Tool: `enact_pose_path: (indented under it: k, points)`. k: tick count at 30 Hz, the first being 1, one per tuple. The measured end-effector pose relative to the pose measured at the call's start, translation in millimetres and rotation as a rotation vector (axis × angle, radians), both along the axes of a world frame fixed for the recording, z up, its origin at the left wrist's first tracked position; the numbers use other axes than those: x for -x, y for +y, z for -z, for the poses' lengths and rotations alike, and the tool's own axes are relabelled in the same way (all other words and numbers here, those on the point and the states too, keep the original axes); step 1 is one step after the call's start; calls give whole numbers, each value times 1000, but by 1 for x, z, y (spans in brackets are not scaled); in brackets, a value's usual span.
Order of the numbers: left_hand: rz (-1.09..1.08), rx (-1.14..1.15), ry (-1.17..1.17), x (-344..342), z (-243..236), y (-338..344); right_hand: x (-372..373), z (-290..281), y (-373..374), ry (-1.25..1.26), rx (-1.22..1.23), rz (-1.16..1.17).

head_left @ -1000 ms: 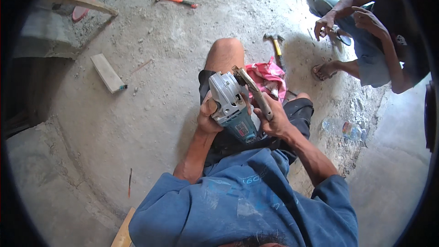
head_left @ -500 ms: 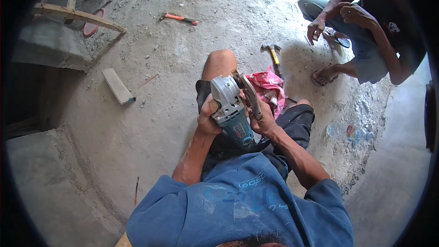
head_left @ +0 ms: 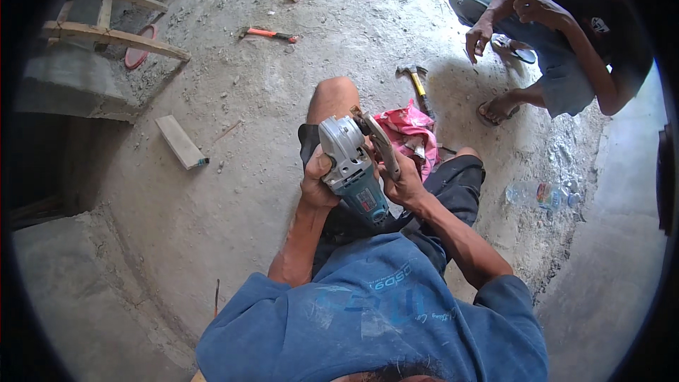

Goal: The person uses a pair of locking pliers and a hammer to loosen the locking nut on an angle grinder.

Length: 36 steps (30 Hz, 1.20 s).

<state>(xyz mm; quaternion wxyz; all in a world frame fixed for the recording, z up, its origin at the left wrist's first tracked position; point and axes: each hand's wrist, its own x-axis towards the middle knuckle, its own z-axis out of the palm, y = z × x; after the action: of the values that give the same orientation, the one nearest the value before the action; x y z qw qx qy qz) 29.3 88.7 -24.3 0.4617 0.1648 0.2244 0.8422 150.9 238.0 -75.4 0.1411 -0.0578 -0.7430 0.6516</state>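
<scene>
The left hand (head_left: 318, 178) grips the teal and silver power tool (head_left: 357, 170). The right hand (head_left: 404, 185) holds a long grey hand tool (head_left: 384, 150) just right of the power tool's head. Right of the power tool lie a crumpled pink cloth (head_left: 405, 129) and, farther off, a clear bottle (head_left: 539, 195); left of it, a pale block (head_left: 180, 142). Beyond it lies an orange-handled hammer (head_left: 269, 33).

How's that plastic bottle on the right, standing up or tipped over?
Tipped over: the plastic bottle lies lengthwise on the floor, its long side showing.
</scene>
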Motion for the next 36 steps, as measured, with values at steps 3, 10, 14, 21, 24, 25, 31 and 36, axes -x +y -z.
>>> enact_pose_path:
  k: [3,10,14,21,24,25,31,36]
  points:
    - [-7,1,1,1,1,-3,8,-2,2,48,-109,-24]
    - [33,-40,17,3,2,-5,7,6,1,18,-85,-32]
    - [-4,-6,30,2,5,-6,13,6,-1,-60,-54,-39]
    - [9,-20,43,2,2,-6,8,4,7,-1,-56,-56]
    - [-29,-28,43,2,-2,-5,6,-17,14,29,-199,-53]
    - [-53,-35,41,1,-2,-5,5,-32,15,30,-194,-74]
    - [15,-104,67,13,8,-13,-29,-60,22,-238,-161,0]
    - [-5,-86,123,18,6,-12,-58,-97,35,-482,135,93]
